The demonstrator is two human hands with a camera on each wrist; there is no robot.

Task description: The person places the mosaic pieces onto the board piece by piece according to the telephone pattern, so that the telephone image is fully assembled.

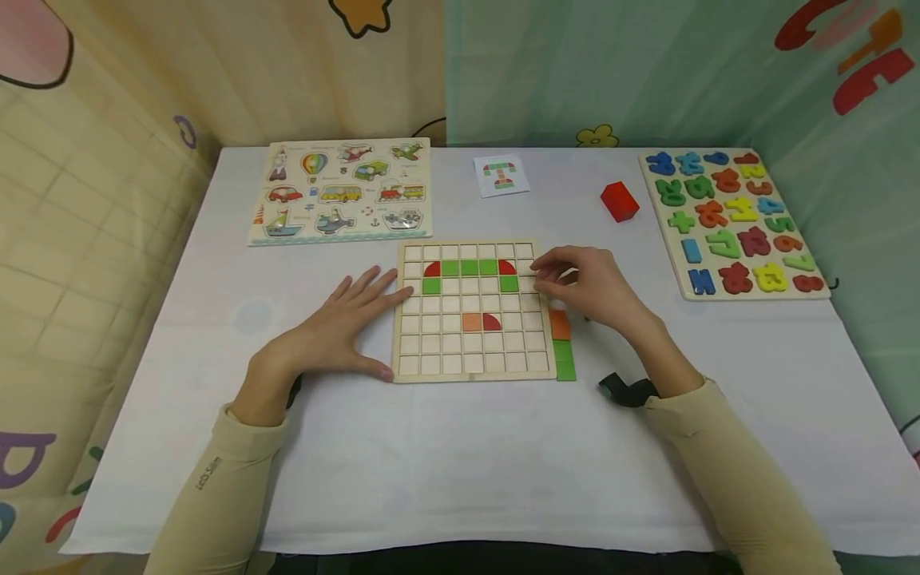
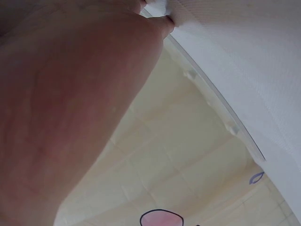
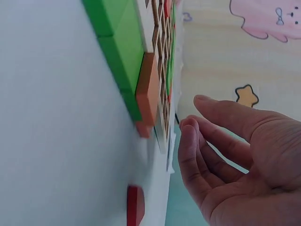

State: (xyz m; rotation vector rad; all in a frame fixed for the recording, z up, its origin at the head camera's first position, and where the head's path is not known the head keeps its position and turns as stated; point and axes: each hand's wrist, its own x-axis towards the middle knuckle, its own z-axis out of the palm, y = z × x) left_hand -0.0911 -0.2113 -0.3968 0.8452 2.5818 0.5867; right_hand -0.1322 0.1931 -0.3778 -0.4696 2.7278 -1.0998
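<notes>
A wooden grid board [image 1: 431, 345] lies flat, with green squares [image 1: 469, 267], red quarter-rounds [image 1: 492, 322] and an orange square [image 1: 471, 322] in its cells. My left hand [image 1: 323, 331] has its fingers spread, with fingertips and thumb at the board's left edge. Over the board's right edge hovers my right hand [image 1: 592, 287], its fingers loosely bent. In the right wrist view, a gap shows between its thumb and fingers, and no piece is visible there. Below that hand, an orange block [image 3: 148, 87] and green blocks [image 3: 120, 54] line the board's right side.
A pattern card [image 1: 501, 176] and a red block [image 1: 620, 201] lie behind the board. To the back left sits a vehicle picture puzzle [image 1: 298, 172]; a number puzzle board [image 1: 690, 275] is at the right. Curtains [image 1: 539, 72] hang behind the white table [image 1: 402, 471].
</notes>
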